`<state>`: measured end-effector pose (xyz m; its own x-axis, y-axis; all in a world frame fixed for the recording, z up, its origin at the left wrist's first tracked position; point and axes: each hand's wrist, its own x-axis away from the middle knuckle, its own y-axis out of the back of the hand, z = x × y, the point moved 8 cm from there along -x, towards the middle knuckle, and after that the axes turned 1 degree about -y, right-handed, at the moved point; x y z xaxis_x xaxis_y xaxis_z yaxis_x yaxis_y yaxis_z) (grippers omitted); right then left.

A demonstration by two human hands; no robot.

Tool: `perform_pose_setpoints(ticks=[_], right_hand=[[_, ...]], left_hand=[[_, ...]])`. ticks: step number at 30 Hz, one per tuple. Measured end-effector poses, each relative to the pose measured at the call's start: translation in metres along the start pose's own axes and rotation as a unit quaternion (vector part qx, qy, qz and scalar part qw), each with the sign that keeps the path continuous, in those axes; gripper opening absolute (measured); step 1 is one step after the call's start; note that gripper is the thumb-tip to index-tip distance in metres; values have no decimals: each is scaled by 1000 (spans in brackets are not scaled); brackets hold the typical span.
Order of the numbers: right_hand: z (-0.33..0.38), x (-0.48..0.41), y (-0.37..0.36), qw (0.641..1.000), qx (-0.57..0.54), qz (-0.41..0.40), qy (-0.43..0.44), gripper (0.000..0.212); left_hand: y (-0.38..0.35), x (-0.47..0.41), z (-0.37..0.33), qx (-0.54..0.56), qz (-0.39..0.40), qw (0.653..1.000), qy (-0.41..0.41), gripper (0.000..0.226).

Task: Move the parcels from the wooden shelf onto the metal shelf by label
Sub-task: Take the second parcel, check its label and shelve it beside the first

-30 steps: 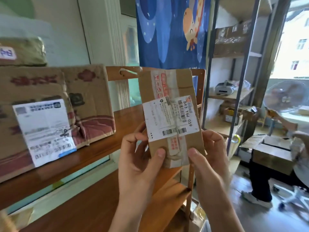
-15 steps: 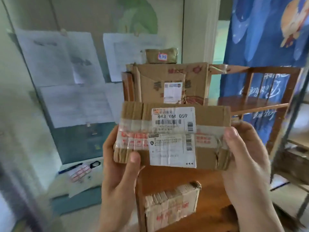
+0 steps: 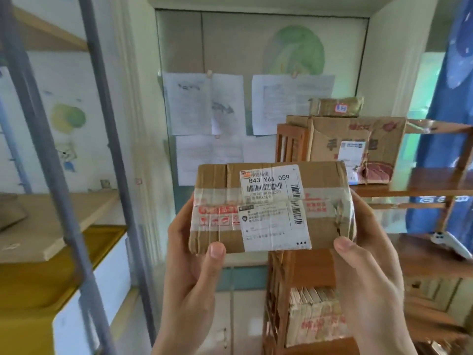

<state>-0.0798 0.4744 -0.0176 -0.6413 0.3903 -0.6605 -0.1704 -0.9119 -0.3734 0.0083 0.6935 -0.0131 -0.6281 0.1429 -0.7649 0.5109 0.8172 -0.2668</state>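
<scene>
Right now my left hand [image 3: 189, 262] and right hand [image 3: 368, 265] both clasp one small cardboard parcel [image 3: 271, 208], thumbs on its lower front edge and fingers wrapped behind its ends, holding it level in the air between the two shelves. Its white label [image 3: 271, 185] reads "843 Y64 059" above a barcode; a second white label [image 3: 273, 224] just below carries a smaller barcode and print too fine to read (three stars at its corner). Clear tape with red printed squares bands the brown corrugated box, whose right end is creased and torn.

On the wooden shelf [image 3: 435, 183] to my right I count three more parcels: a large worn carton [image 3: 363, 139] with red markings and a white label, a small flat packet [image 3: 335, 106] on top of it bearing a blue-lettered sticker I cannot read, and a tape-wrapped box [image 3: 314, 316] on a lower board. The metal shelf [image 3: 46, 139], grey uprights with pale boards, stands at my left.
</scene>
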Motion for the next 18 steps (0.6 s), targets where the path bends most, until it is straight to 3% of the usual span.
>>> perform_pose_setpoints(ticks=[2, 4, 6, 10, 14, 18], right_hand=[[2, 8, -38, 996, 58, 55, 30, 74], [-7, 10, -73, 998, 56, 16, 14, 76], [-15, 18, -98, 997, 44, 21, 52, 76], [-44, 23, -162, 999, 47, 14, 23, 73], [-76, 27, -219, 992, 124, 4, 14, 43], [-110, 33, -251, 988, 124, -86, -28, 59]], left_hand=[[28, -2, -9, -28, -14, 999, 8, 66], [55, -6, -27, -41, -17, 999, 5, 68], [82, -9, -43, -57, -15, 998, -1, 68], [147, -17, -73, -86, -27, 996, -9, 71], [220, -20, -95, -96, -45, 994, -5, 78], [286, -24, -107, -141, -72, 987, 5, 53]])
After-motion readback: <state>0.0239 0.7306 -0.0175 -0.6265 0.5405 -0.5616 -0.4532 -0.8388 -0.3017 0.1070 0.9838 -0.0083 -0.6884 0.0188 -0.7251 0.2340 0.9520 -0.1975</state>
